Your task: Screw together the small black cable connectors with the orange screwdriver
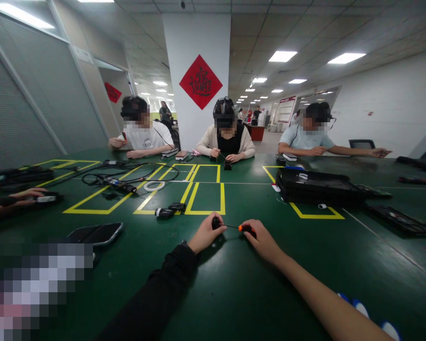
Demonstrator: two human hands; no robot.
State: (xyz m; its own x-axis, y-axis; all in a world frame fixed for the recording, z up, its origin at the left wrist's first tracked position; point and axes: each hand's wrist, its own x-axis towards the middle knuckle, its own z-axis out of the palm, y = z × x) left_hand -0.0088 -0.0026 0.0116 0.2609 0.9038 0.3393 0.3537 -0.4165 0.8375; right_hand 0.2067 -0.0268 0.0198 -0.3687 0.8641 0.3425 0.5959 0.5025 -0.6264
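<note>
Near the middle of the green table, my left hand is closed on a small black part. My right hand grips a screwdriver by its black and orange handle. The thin shaft points left and reaches the black part; whether the tip sits inside it is too small to tell. Beyond my left hand lie two black cylindrical connectors, side by side, one with a white band.
Black cables and a white ring lie at the left. A black tray stands at the right, a dark panel beside it. Three people sit opposite; another person's hand rests at far left. A phone-like device lies nearer.
</note>
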